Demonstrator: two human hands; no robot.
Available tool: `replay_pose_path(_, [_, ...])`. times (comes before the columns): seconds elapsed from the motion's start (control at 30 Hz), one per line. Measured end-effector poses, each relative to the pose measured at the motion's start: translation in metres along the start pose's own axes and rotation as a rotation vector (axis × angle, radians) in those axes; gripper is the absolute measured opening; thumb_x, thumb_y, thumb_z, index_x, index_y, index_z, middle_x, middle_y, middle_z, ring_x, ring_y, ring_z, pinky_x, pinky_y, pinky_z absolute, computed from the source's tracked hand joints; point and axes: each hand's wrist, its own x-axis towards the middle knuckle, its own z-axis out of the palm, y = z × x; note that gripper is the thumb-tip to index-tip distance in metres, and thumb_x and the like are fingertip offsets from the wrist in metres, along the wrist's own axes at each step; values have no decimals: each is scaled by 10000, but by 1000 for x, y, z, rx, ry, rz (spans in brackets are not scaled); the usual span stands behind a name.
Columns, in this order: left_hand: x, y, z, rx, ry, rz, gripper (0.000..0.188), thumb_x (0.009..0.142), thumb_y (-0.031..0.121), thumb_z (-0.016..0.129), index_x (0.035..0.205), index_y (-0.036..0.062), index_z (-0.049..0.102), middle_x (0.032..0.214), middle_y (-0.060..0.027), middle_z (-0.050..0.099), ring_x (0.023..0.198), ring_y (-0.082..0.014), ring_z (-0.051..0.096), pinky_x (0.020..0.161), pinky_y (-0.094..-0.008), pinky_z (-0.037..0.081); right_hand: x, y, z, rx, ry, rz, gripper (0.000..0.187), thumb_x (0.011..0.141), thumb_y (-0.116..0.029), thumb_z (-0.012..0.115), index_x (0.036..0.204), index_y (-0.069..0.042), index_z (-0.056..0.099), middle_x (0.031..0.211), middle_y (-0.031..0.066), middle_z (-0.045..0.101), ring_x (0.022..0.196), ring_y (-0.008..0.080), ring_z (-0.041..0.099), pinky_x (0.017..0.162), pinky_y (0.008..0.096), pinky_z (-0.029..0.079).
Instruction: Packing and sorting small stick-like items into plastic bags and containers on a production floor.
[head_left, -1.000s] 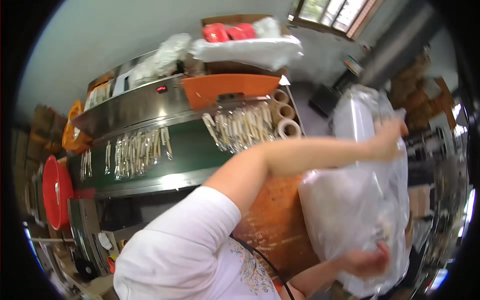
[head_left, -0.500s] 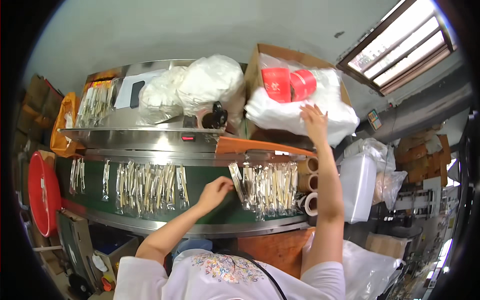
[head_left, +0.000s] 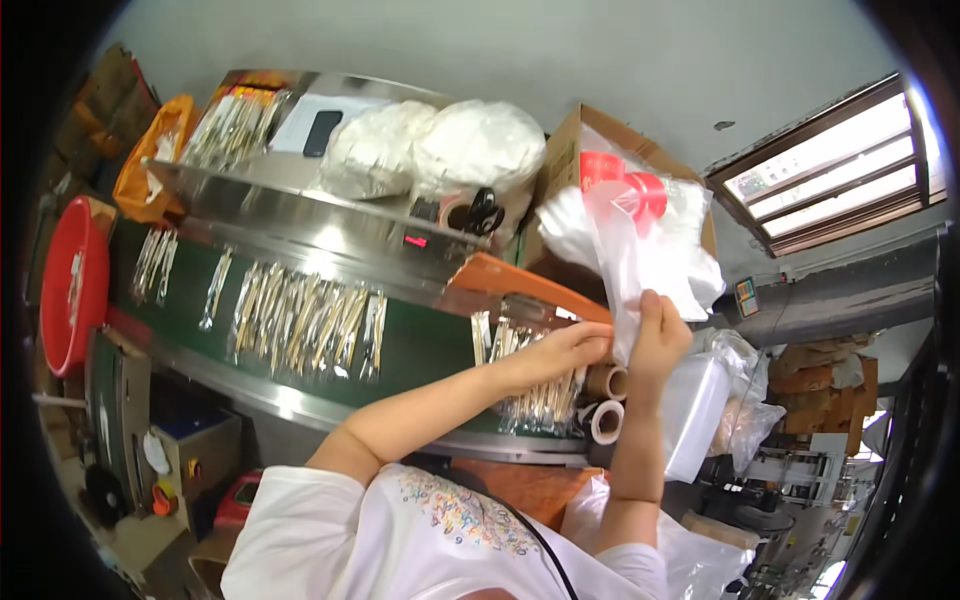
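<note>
A thin white plastic bag (head_left: 622, 265) hangs stretched in front of the cardboard box, partly see-through. My right hand (head_left: 664, 335) has its fingers closed on the bag's near side. My left hand (head_left: 572, 352) reaches across to the bag's lower edge, its fingers bent together against the plastic. Below my left forearm lies a row of clear slim packets (head_left: 540, 405) with pale sticks inside, partly hidden by the arm. Another thick row of such packets (head_left: 305, 320) lies further left on the green belt (head_left: 420, 345).
The cardboard box (head_left: 565, 160) holds more white bags (head_left: 565, 230) and red-printed pieces (head_left: 648, 195). An orange board (head_left: 520, 285) stands along the belt's far side. Tape rolls (head_left: 607, 422) sit at its right end. Stuffed white bags (head_left: 480, 145) rest on the steel shelf; a red tub (head_left: 75, 290) stands left.
My right hand has drawn a bag from the box toward me. My left hand has moved right from beside the packets to the bag. The view has turned.
</note>
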Motion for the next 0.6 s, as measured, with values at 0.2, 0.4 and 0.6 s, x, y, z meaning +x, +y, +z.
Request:
replay_pose_path(0.2, [-59, -28, 32, -161, 230, -125, 278, 834, 232, 610, 1034, 42, 574, 954, -2, 591, 871, -69, 529, 775, -252, 415, -95, 5, -1, -2, 161, -262, 255, 899, -139, 498, 739, 48, 565, 563, 10, 455, 564, 65, 381, 509, 239, 336])
replay_pose_path(0.4, [-169, -33, 38, -30, 741, 197, 157, 792, 138, 625, 858, -4, 634, 771, -20, 601, 715, -75, 525, 664, -212, 409, -167, 3, 53, 92, 64, -205, 318, 912, -211, 479, 746, 45, 569, 585, 115, 512, 532, 161, 504, 518, 277, 409])
replay_pose_path(0.6, [-337, -2, 1, -113, 983, 455, 201, 808, 243, 644, 723, 65, 609, 705, -3, 586, 648, -88, 550, 625, -236, 446, -205, -46, 114, 875, -601, 384, 397, 926, -340, 428, 750, -4, 544, 621, 79, 547, 528, 157, 530, 481, 248, 443])
